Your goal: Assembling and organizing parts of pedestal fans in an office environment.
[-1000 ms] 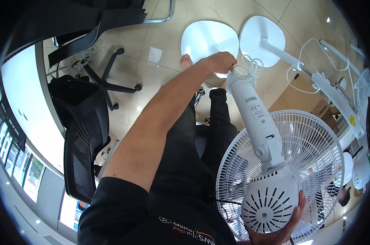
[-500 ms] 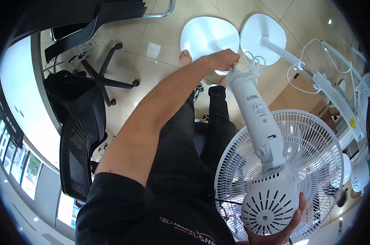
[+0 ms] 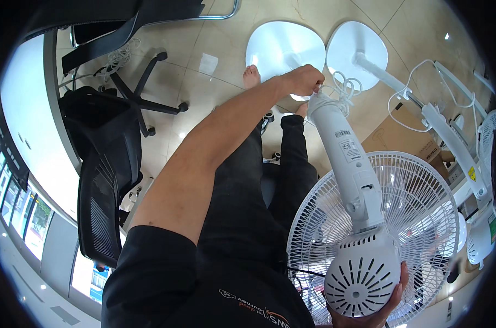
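A white electric fan (image 3: pixel 354 158) lies across my right side, its neck pointing up and away and its round wire grille (image 3: pixel 412 180) underneath. My right hand (image 3: pixel 393 303) cups the vented motor housing (image 3: pixel 361 276) from below, fingers wrapped round its edge. My left hand (image 3: pixel 305 81) is closed in a pinch at the open far end of the neck; what sits between the fingertips is too small to make out. White power cord (image 3: pixel 343 95) is looped round that end, just beside the left fingers.
Two white rounded fan bases (image 3: pixel 283 44) stand on the tiled floor ahead, the right one (image 3: pixel 357 52) carrying a pole. Another white fan (image 3: pixel 461 147) and a cardboard box (image 3: pixel 406 131) are at the right. A black office chair (image 3: pixel 105 180) and white desk (image 3: pixel 26 120) stand left.
The view has shifted slightly. Both hands keep the same hold on the fan, and its pose is nearly unchanged.
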Demonstrator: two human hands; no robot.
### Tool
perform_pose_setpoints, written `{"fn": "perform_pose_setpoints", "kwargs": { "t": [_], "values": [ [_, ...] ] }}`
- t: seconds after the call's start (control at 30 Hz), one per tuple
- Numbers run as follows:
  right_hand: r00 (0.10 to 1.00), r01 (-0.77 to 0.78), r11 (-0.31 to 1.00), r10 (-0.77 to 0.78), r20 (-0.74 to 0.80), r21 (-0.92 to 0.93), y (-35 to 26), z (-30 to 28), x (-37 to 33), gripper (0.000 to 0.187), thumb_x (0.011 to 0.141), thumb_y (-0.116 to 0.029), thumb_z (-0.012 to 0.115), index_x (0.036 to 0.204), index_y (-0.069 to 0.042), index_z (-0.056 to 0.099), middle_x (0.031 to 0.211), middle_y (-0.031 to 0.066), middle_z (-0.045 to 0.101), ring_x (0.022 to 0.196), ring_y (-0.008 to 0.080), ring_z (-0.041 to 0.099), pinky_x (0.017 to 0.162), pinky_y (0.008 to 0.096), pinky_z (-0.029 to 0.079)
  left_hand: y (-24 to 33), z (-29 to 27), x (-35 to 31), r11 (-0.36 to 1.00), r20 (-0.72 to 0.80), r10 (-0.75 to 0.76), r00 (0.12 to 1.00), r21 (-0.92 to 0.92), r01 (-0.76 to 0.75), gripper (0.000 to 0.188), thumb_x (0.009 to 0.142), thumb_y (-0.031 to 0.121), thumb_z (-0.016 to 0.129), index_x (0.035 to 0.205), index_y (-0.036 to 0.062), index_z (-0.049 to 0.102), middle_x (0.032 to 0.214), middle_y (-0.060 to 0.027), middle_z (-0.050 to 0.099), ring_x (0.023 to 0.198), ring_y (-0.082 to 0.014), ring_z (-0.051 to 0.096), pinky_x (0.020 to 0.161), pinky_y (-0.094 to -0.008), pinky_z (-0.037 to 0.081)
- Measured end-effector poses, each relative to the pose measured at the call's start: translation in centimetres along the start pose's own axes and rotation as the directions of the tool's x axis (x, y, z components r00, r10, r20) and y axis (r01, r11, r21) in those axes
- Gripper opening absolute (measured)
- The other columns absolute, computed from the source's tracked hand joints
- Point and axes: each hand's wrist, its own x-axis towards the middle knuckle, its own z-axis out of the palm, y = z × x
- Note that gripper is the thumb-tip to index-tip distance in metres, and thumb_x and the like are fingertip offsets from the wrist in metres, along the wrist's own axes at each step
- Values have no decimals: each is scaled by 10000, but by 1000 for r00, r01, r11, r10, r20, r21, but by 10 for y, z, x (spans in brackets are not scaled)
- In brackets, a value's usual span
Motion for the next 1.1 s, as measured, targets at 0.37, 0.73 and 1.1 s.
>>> {"fn": "perform_pose_setpoints", "kwargs": {
  "t": [0.37, 0.73, 1.1],
  "values": [
    [999, 16, 1000, -15, 38, -25, 2, -17, -33, 719, 707, -317, 762, 1274, -45, 413, 1236, 254, 496, 1175, 427, 496, 920, 578, 485, -14, 7, -12, 990, -87, 132, 987, -35, -135, 170, 776, -3, 610, 935, -21, 665, 879, -167, 640, 881, -330, 612, 785, -383, 477],
    [999, 40, 999, -40, -14, 6, -44, 1, -35, 678, 723, -314, 750, 1256, -45, 428, 1220, 255, 504, 1167, 425, 502, 911, 578, 495, 179, 10, -104, -448, 585, -423, 692, -799, 401, 698, 782, 544, 659, 1125, -45, 511, 1034, -214, 571, 808, -323, 642, 657, -471, 539],
    [979, 205, 977, -203, 32, -54, 7, -2, -2, 738, 707, -308, 768, 1291, -63, 389, 1256, 267, 474, 1181, 445, 485, 928, 590, 467, 224, 44, -77, -553, 438, -597, 672, -832, 51, 364, 762, 158, 728, 1008, -45, 553, 856, -119, 617, 731, -210, 644, 656, -378, 556]
  ]
}}
